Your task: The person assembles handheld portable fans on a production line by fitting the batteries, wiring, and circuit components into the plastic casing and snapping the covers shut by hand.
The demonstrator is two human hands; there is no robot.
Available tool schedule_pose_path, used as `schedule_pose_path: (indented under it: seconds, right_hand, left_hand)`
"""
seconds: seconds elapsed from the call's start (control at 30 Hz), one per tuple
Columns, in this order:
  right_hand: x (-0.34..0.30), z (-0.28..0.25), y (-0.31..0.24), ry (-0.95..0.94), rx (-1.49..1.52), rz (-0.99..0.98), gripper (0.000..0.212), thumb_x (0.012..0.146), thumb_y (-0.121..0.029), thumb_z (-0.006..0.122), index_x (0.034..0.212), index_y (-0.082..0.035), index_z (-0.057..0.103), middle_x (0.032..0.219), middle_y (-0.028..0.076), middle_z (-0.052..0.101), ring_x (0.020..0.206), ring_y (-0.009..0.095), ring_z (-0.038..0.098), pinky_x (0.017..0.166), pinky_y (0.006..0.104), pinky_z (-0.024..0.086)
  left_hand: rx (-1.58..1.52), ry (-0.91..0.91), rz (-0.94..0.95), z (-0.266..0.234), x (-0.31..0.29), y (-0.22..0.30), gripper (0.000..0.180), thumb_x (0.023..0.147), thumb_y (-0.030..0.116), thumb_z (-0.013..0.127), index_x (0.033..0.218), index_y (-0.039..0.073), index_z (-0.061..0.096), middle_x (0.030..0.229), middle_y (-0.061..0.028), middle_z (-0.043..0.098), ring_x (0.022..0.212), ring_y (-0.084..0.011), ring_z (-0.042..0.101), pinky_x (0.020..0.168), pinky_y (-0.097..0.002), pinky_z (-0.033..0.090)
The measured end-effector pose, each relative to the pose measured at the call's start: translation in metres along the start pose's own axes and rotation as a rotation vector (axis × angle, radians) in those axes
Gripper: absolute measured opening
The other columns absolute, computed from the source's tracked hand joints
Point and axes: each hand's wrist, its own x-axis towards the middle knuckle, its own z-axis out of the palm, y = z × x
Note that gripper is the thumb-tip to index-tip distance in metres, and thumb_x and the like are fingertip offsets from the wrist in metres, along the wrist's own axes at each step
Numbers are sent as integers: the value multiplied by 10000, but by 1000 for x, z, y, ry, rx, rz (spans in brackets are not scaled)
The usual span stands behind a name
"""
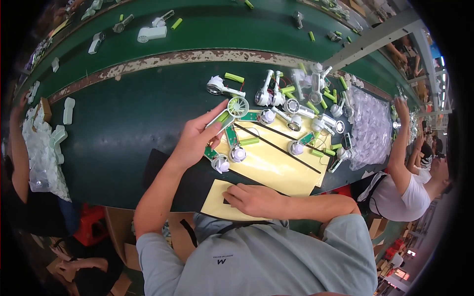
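At the far left, a clear bag [45,170] of pale shells is set on the dark green worktop [118,118], and two loose white shells are laid near it, one of them a long piece [69,110] by itself. Toward the middle, a pale fan casing [238,107] is gripped by the left hand [197,134], raised over the near edge of the crowded area, and a green cell [223,117] can be seen lying along its handle. Just below and beside it, green circuit boards with white motor heads [238,154] are left exposed, outside any closed handle. The right hand [254,200] is rested with curled fingers on a small yellow sheet [215,200]; whether anything is pinched there cannot be told, since the fingertips are partly hidden. Beyond, a larger yellow sheet [276,158] with black strips is spread. Farther right, open fan units [316,121] are crowded among loose green cells, some apparently joined by thin wires, and a bag of pale parts [370,130] is placed beside them. By appearance, the held unit is partly assembled, its cell placed but its handle not closed, and many units are left unfinished.
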Motion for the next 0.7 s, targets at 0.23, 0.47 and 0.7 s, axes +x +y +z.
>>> schedule_pose_path:
  seconds: [0.23,0.47,0.7]
  right_hand:
    - [4,-15,16,-121,44,-180,213,871,-149,570,1009,11,589,968,96,515,841,199,584,725,314,528]
    - [31,-102,66,504,241,18,307,795,-13,733,1068,27,598,976,123,605,853,295,624,695,359,535]
    - [53,-107,85,280,109,78,211,855,-101,677,1020,6,601,945,108,571,760,276,648,626,362,552]
  left_hand:
    - [-51,-33,-15,-5,-1,-5,498,990,90,459,1476,34,367,1152,-100,642,674,-47,472,542,-192,423]
    - [66,-42,-96,4,-8,5,432,976,56,440,1403,65,504,670,-10,537,567,-71,487,567,-230,423]
    - [84,-105,-94,1,-8,5,521,863,-35,405,1368,8,527,688,-42,573,566,-92,508,570,-239,445]
